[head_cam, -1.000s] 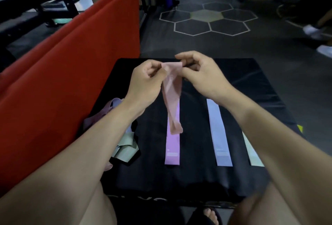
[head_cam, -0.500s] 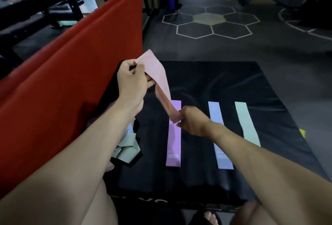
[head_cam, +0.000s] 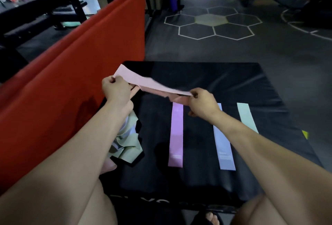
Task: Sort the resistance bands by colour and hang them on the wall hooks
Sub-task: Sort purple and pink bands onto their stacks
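Note:
A pale pink resistance band (head_cam: 152, 84) stretches almost level above the black mat (head_cam: 215, 81). My left hand (head_cam: 116, 91) grips its left end and my right hand (head_cam: 203, 102) pinches its right end. Three bands lie flat in parallel strips on the mat: a purple-pink band (head_cam: 176, 135), a lavender band (head_cam: 224, 149) and a mint green band (head_cam: 247, 117). The lavender and mint strips are partly covered by my right forearm. A crumpled heap of green, white and pink bands (head_cam: 127, 144) lies at the mat's left edge, partly under my left arm.
A red padded mat (head_cam: 71, 81) stands on edge along the left of the black mat. Dark gym floor with white hexagon markings (head_cam: 212, 23) lies beyond. Black equipment frames (head_cam: 53, 3) stand at far left. No wall hooks are in sight.
The pink band hung steeply from my raised left hand; now both hands hold it nearly level. My right hand has risen and moved right, and my left hand has dropped.

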